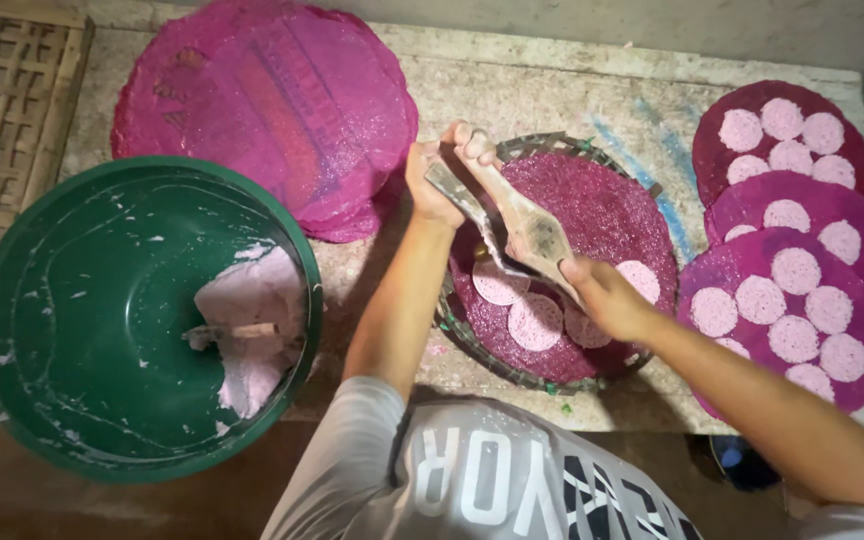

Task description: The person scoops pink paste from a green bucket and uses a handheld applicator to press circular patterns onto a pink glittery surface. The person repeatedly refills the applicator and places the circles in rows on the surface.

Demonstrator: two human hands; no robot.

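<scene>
Pressing pale pink discs (535, 320) onto the dark purple sheet (592, 215), the right hand (607, 295) and left hand (437, 170) both grip a wooden press (522, 225) closed over the woven tray (552, 380) on the bench (542, 95). Next disc seems to need careful placing beside them.

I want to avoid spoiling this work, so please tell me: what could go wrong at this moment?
1. Both hands, left hand and right hand, hold the wooden mould close above the pale pink discs; a slip might smear them.
2. The discs lie near each other on the purple mat, so the next one may merge with a neighbour.
3. The green basin of pink paste appears to reach the table edge and could tip if bumped.
</scene>
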